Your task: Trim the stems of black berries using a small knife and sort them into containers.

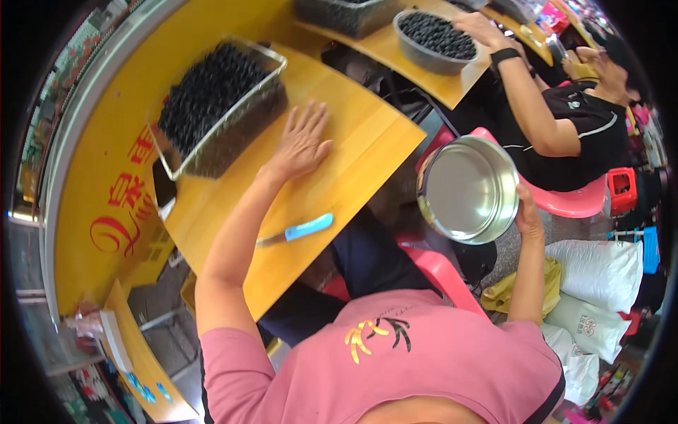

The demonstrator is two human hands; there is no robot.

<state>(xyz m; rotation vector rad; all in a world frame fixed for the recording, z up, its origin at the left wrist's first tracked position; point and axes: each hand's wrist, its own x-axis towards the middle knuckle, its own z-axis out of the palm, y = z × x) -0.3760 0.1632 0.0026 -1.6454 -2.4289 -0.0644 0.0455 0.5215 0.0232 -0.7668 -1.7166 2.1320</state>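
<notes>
Left hand [300, 145] lies flat on the tabletop [353, 152], fingers spread and gripping nothing, just beside the wire basket [219, 106] of dark pieces. Right hand [528, 215] has its fingers closed on the rim of the tilted steel bowl [467, 189], held off the tabletop edge.

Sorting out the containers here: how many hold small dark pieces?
3. A wire basket by the left hand; a grey tub on the far table under another person's hand; a second basket, cut off at the top edge. The steel bowl in the right hand is empty.
</notes>
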